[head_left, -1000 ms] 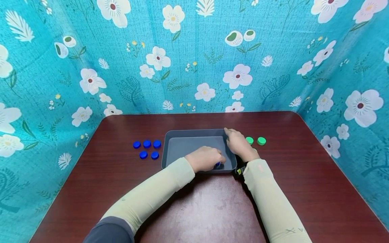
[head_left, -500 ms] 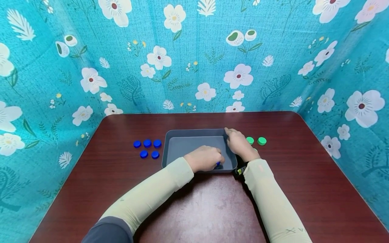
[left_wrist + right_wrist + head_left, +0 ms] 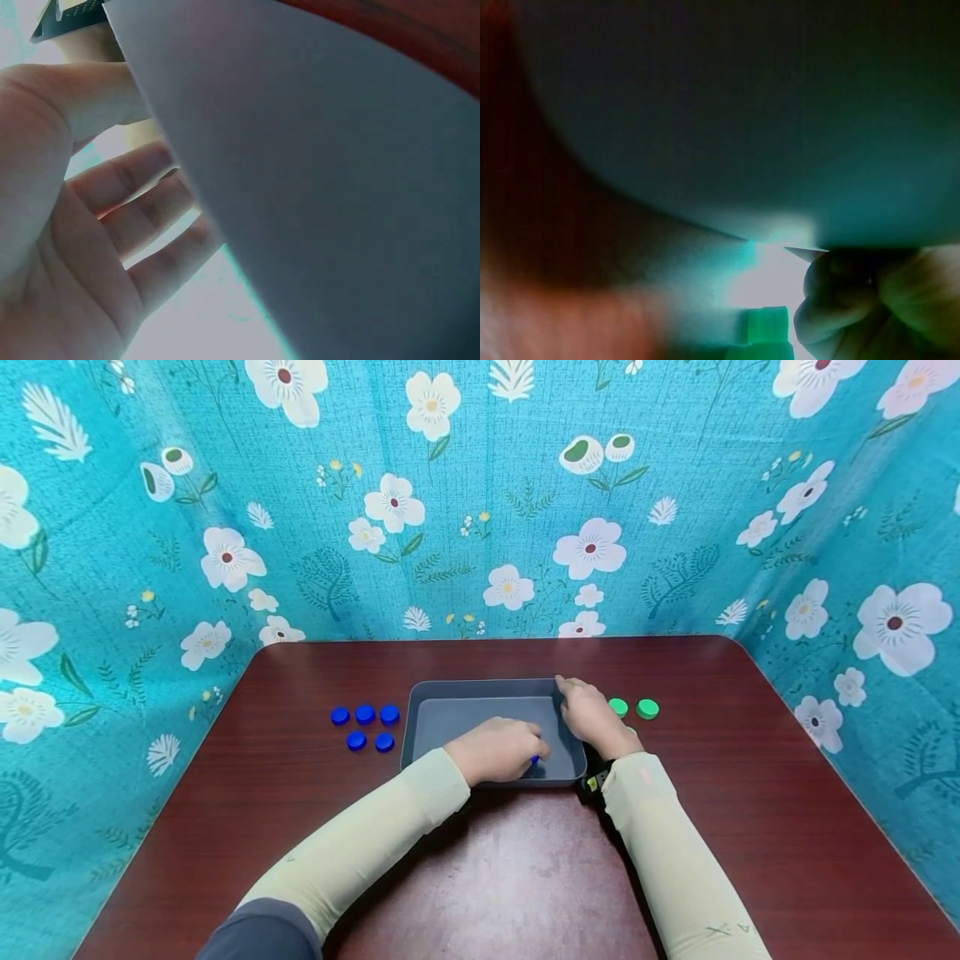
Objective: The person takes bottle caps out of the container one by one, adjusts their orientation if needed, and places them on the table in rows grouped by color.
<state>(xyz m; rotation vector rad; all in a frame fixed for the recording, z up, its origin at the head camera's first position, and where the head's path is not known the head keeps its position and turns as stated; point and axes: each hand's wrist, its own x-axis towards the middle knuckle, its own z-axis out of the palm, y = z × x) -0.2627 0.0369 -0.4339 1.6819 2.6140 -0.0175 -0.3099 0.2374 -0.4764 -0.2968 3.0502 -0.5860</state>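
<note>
A grey rectangular tray (image 3: 480, 687) stands in the middle of the table. My left hand (image 3: 498, 750) reaches over its near wall, fingertips down inside near the right end. A small blue bottle cap (image 3: 534, 760) shows at those fingertips, mostly covered by the hand, which pinches it. In the left wrist view the tray wall (image 3: 315, 165) hides the ends of the fingers. My right hand (image 3: 591, 714) grips the tray's right wall, its curled fingers (image 3: 832, 307) visible in the right wrist view.
Several blue caps (image 3: 365, 715) lie left of the tray in two rows. Green caps (image 3: 647, 709) lie to its right, partly behind my right hand. The dark red table (image 3: 300, 810) meets a flowered turquoise curtain (image 3: 465, 502) at the back.
My left hand has shifted slightly left inside the tray, and the blue cap has moved a little left with it. The right hand keeps its place on the tray.
</note>
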